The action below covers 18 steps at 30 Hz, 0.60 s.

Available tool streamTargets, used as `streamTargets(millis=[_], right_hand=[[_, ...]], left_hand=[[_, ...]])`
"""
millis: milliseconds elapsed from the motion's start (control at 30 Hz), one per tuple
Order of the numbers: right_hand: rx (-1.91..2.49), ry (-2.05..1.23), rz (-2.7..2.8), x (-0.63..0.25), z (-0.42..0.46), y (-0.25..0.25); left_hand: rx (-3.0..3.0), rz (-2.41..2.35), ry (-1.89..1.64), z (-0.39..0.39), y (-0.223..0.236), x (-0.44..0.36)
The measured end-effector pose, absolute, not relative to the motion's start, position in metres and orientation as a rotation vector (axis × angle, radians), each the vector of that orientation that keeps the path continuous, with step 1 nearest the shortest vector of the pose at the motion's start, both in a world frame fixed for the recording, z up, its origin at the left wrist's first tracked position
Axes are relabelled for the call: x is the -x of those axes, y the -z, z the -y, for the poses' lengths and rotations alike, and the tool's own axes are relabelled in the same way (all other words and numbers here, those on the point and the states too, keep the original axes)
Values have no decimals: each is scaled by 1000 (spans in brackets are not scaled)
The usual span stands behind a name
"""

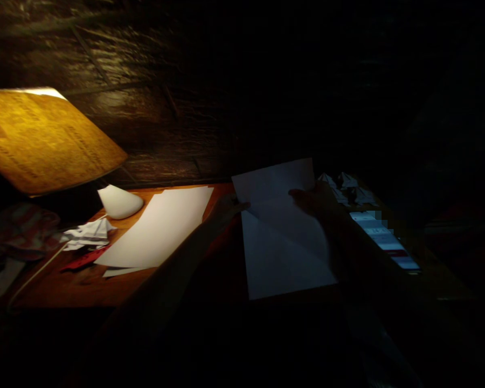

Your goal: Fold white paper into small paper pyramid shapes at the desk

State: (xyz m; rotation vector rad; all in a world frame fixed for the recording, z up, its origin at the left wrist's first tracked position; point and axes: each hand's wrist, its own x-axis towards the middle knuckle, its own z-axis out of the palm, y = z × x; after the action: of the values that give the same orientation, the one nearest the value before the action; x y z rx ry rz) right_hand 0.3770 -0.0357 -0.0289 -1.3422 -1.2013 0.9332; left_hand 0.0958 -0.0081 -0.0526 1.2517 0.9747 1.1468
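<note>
Wooden table (81, 288), mid-frame. Left of centre: overlapping white sheets (161, 226). Further left: white lamp base (120, 202), crumpled or folded paper (89, 234), red item (84, 260), identity unclear. Right of frame: lit phone (383, 241); above it, small folded papers (350, 188), details lost in shadow.

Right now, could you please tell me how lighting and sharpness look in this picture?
Head view: the lampshade glows warm at the left, with glare on the wall; the held sheet is dim and bluish, the left hand and right hand mostly in shadow; the right and bottom sink to near black; the cloth looks soft; blocky pixels edge the phone.
</note>
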Motion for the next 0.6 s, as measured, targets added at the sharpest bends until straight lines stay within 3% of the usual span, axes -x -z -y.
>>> streamTargets(millis=[167, 367, 600], right_hand=[[1264, -983, 1174, -376, 33, 31], [1315, -880, 1161, -383, 28, 34], [1113, -1030, 1184, -380, 27, 43]], left_hand=[[-1268, -1035, -1272, 9, 49, -93], [-1240, -1002, -1071, 7, 59, -96], [-1078, -908, -1153, 7, 56, -94]])
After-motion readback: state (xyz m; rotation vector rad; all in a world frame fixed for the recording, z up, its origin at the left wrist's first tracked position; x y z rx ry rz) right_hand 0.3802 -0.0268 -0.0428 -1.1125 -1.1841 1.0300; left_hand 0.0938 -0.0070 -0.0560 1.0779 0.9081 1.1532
